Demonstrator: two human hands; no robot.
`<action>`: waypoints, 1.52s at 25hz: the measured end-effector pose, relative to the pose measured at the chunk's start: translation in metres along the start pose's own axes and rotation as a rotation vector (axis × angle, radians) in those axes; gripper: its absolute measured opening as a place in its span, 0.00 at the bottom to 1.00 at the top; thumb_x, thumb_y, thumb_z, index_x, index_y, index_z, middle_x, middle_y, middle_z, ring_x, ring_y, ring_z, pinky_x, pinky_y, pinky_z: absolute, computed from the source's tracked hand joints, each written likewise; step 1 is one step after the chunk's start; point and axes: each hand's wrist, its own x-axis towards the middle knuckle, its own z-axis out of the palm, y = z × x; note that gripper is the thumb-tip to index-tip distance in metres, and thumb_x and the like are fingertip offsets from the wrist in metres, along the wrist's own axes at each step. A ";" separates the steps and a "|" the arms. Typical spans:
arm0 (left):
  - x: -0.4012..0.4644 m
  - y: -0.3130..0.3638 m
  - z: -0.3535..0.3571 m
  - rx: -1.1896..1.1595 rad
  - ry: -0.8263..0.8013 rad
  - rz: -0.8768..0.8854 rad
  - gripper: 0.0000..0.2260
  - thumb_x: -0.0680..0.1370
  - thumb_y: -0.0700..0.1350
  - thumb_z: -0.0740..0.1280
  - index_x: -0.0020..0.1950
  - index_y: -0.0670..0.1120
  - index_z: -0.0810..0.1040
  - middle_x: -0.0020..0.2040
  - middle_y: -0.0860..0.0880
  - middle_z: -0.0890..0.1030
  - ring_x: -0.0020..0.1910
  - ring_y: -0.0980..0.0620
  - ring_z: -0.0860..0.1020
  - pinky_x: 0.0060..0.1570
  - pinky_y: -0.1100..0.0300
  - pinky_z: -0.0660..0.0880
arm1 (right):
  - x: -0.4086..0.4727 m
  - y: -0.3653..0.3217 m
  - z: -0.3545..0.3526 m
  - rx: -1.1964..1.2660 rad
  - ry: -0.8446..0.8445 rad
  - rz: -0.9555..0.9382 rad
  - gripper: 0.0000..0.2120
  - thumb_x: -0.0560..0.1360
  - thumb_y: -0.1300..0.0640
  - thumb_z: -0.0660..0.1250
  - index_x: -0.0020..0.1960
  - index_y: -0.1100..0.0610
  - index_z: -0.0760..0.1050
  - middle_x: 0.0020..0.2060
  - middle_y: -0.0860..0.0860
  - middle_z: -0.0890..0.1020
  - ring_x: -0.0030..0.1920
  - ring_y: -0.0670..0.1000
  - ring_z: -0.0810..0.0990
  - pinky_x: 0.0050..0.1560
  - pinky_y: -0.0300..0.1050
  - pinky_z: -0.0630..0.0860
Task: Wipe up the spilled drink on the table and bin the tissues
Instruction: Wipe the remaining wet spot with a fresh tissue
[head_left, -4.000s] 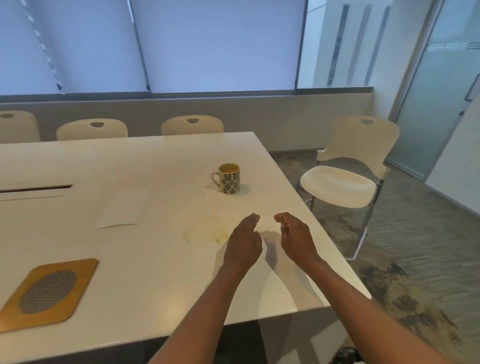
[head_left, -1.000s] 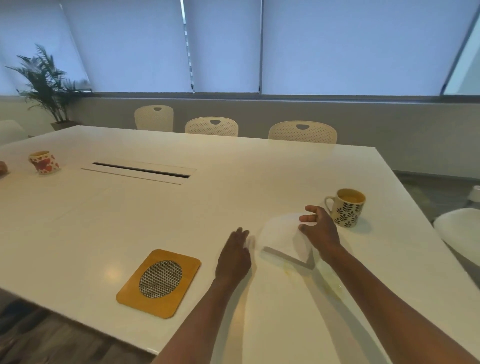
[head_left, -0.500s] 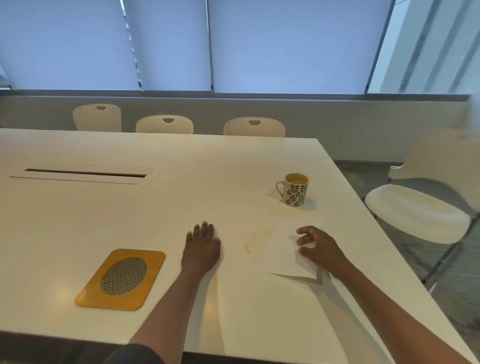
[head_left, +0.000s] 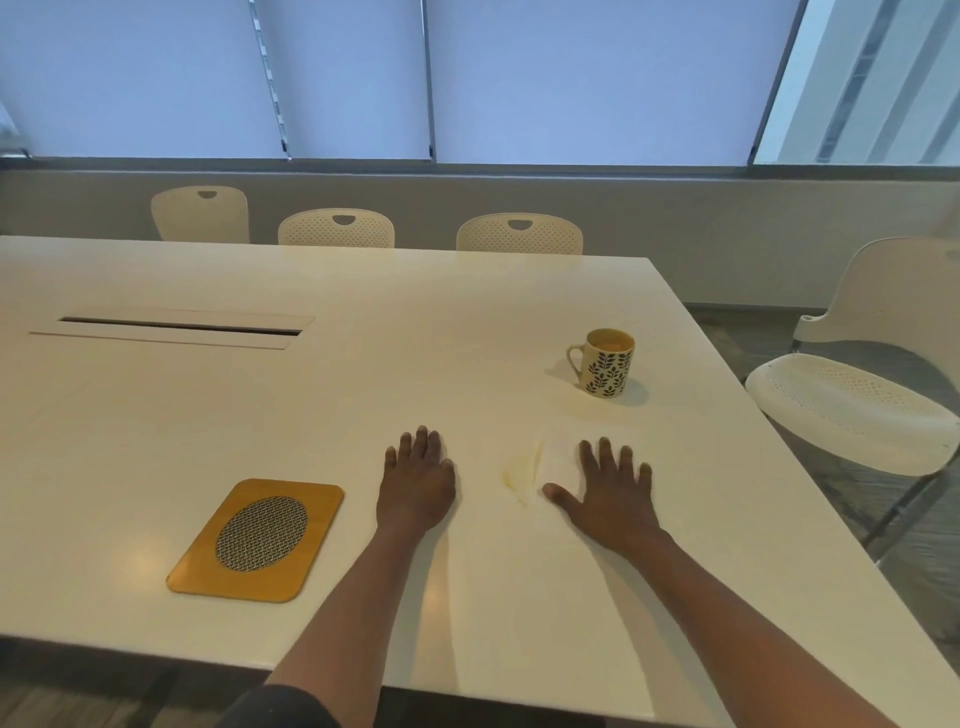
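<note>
A pale yellow spill (head_left: 519, 475) lies on the white table (head_left: 363, 395), in front of a leaf-patterned mug (head_left: 608, 362) that holds an orange-brown drink. A white tissue (head_left: 563, 447) lies flat just right of the spill, its left edge touching the wet patch. My right hand (head_left: 608, 493) rests palm down on the tissue with fingers spread, covering most of it. My left hand (head_left: 415, 483) lies flat on the bare table to the left of the spill, fingers together, holding nothing. No bin is in view.
A tan mat with a mesh oval (head_left: 257, 538) lies near the front edge on the left. A cable slot (head_left: 176, 327) runs across the far left. A white chair (head_left: 857, 395) stands off the right edge; three chairs line the far side.
My right hand has flattened from a pinch at the tissue's edge to a spread palm on it, and the tissue now lies flatter beside the spill. The left hand stays put.
</note>
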 end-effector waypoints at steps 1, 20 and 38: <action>0.001 0.000 0.000 0.002 0.000 0.001 0.25 0.83 0.50 0.45 0.80 0.45 0.49 0.81 0.46 0.48 0.80 0.46 0.45 0.78 0.48 0.44 | -0.002 -0.013 0.004 -0.003 0.001 -0.048 0.44 0.69 0.24 0.39 0.78 0.48 0.43 0.79 0.54 0.46 0.77 0.62 0.44 0.73 0.65 0.43; 0.003 -0.002 0.002 0.021 0.006 0.019 0.25 0.84 0.49 0.45 0.80 0.45 0.49 0.81 0.47 0.49 0.80 0.46 0.47 0.78 0.49 0.45 | 0.048 0.002 0.005 -0.059 0.129 0.029 0.26 0.81 0.52 0.46 0.77 0.59 0.52 0.78 0.56 0.55 0.77 0.56 0.53 0.74 0.62 0.49; 0.002 0.002 0.003 0.037 0.017 0.006 0.25 0.83 0.49 0.45 0.80 0.43 0.51 0.81 0.45 0.51 0.80 0.44 0.48 0.77 0.47 0.47 | -0.002 -0.027 0.022 -0.026 0.160 0.087 0.29 0.79 0.52 0.53 0.71 0.72 0.61 0.71 0.70 0.64 0.72 0.67 0.63 0.72 0.61 0.58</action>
